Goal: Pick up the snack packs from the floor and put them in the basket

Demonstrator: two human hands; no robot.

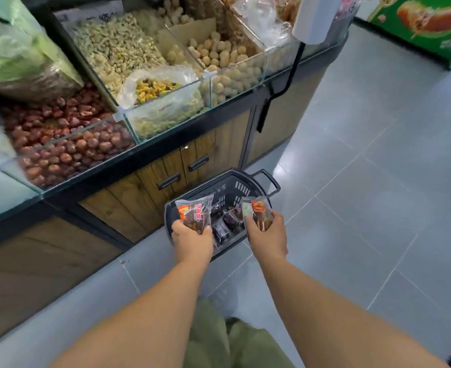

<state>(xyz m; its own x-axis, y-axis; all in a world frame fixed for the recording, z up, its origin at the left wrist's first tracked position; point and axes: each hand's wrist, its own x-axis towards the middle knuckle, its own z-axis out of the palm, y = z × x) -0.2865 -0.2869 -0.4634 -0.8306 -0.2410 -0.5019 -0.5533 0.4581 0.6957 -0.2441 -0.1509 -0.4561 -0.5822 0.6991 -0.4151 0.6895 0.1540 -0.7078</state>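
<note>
Trousers (213, 338), basket (235, 187) (beside counter (139, 189)), tiled floor (378, 208)

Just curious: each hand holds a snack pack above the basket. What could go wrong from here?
The left snack pack, gripped by the left hand, hangs close to the left rim of the basket, so released here it might land on the floor. The right hand grips the right snack pack by its lower end only; it could slip early.
</note>
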